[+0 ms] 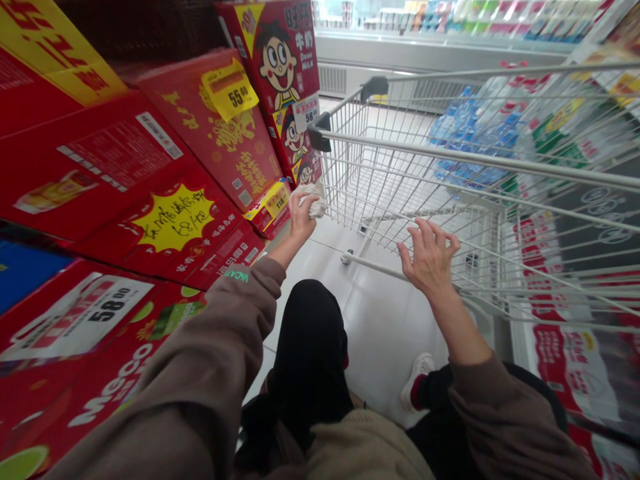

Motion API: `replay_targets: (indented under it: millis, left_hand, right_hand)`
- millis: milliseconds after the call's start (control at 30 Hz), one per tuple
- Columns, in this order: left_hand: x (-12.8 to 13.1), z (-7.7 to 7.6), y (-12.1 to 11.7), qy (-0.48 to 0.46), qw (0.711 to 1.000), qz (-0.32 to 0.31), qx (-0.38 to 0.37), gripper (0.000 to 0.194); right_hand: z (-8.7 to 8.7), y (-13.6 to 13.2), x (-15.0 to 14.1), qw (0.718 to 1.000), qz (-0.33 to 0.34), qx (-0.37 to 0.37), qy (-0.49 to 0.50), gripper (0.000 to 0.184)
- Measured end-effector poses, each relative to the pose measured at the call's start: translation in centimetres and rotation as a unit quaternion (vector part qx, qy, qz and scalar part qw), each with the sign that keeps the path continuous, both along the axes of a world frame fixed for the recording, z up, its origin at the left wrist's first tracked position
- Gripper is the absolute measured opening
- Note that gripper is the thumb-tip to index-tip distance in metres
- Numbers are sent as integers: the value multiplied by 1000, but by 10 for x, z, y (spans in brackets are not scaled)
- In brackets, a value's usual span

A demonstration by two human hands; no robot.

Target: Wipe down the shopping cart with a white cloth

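My left hand (301,212) is closed around a crumpled whitish cloth (315,200). It is close to the front end of a wire shopping cart (395,143), low beside the stacked red boxes. My right hand (431,257) is in front of the cart's wire side, fingers apart and slightly curled, with nothing in it. Whether its fingertips touch the wires I cannot tell. Below the basket, a cart wheel (347,256) rests on the pale tiled floor (373,313).
Red gift boxes (210,127) with price tags are stacked along the left, with red milk cartons (285,60) behind them. Beyond the cart are blue-capped water bottles (475,133). Packs of red-labelled goods (565,360) stand at the right. A refrigerated shelf (440,47) runs across the back.
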State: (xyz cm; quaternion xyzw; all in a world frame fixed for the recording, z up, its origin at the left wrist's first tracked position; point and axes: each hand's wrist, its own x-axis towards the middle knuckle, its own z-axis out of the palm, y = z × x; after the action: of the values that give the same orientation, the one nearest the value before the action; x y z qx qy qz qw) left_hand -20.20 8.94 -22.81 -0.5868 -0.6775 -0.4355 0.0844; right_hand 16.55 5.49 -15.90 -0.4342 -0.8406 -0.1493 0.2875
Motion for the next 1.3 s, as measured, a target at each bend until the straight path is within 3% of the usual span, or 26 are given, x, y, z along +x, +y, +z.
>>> replay_targets:
  millis: [167,367,467,533,667,767,867,933,1000,1133,1300]
  left_hand:
    - [3,16,21,-71,993,-57,-75,47]
    - [-7,23,-10,-36,981,-144,-123,41]
    - [-1,25,-6,-62,994,-72,-55,47]
    - [16,22,-2,-99,995,-21,-14,54]
    - [58,7,-14,-157,987,12,-13,53]
    - [66,3,-24,-175,984,13,-6,45]
    - [66,12,-15,-252,954,153,62,47]
    - [81,16,-7,-295,929,204,87,51]
    - [111,14,-6,-329,925,181,62,52]
    - [159,4,-18,-320,946,44,23,34]
    - [145,14,-11,-339,913,195,116,45]
  right_hand:
    - [-1,0,0,1000,4,9,4,40]
    - [-2,0,0,1000,-6,7,10,39]
    - [-3,0,1,1000,-7,3,16,41]
    - [-3,0,1,1000,-6,3,18,41]
    - [-3,0,2,1000,1,13,15,40]
    - [-4,0,3,1000,1,16,15,40]
    - [-4,0,3,1000,1,6,20,40]
    - [-4,0,2,1000,1,3,24,40]
    - [-3,0,1,1000,2,3,29,39]
    - [1,-2,2,999,9,-7,35,38]
    - [5,-5,5,999,17,-31,26,40]
